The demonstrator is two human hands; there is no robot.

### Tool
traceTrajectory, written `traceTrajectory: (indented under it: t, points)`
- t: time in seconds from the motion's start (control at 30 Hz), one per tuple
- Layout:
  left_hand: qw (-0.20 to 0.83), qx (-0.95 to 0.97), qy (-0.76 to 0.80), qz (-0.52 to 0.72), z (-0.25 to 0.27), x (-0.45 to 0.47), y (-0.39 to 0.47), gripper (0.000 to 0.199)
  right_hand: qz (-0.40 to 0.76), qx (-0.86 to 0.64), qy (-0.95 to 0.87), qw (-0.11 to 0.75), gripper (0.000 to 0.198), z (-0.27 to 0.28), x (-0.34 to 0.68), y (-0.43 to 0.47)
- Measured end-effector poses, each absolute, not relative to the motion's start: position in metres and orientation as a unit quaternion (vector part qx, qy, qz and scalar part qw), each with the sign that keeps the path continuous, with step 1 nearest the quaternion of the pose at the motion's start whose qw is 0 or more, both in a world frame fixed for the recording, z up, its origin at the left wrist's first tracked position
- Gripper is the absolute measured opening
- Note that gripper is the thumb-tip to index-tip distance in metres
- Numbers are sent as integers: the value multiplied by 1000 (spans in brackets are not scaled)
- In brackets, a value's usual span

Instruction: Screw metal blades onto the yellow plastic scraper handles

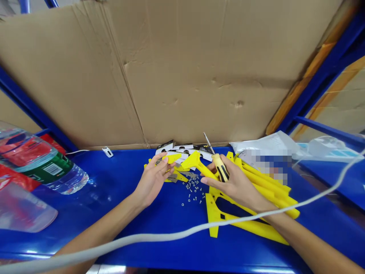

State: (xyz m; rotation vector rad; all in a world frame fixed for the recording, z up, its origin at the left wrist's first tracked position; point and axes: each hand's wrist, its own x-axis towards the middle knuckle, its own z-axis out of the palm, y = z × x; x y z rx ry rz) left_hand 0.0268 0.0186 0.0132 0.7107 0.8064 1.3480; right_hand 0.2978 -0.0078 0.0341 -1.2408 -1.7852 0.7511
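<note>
My right hand (pixel 238 182) grips a screwdriver (pixel 219 163) with a yellow and black handle, its metal shaft pointing up and away, together with a yellow plastic handle piece (pixel 196 163). My left hand (pixel 152 177) holds a small yellow plastic part (pixel 172 158) at its fingertips, with a grey metal blade (pixel 172 178) lying just beside it. Several tiny screws (pixel 193 189) lie scattered on the blue table (pixel 119 213) between the two hands. A pile of long yellow plastic handles (pixel 256 213) lies under and right of my right hand.
Black and white packaging cards (pixel 178 147) lie behind the hands. A plastic water bottle (pixel 42 163) and clear bags rest at the left. A clear plastic bag (pixel 268 148) is at the right. A grey cable (pixel 171 238) crosses the foreground. Cardboard (pixel 176 68) backs the table.
</note>
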Motion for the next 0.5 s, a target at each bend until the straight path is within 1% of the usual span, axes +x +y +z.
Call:
traceTrajectory:
  t: [0.07, 0.1, 0.2, 0.3, 0.37, 0.5]
  points:
    - [642, 317, 360, 598, 13, 25, 19, 39, 291, -494, -713, 404, 41, 30, 297, -7]
    - [639, 319, 361, 600, 13, 25, 19, 38, 293, -494, -716, 398, 40, 28, 297, -6]
    - [633, 328, 368, 597, 13, 24, 17, 26, 298, -495, -724, 377, 39, 21, 297, -6]
    - [638, 359, 369, 573, 14, 28, 12, 24, 305, -503, -722, 364, 42, 19, 296, -7]
    - [634, 386, 374, 556, 14, 32, 7, 25, 326, -506, -718, 350, 43, 20, 295, -8]
    - [587, 438, 408, 545, 11, 38, -1, 27, 390, -494, -713, 310, 44, 26, 291, -13]
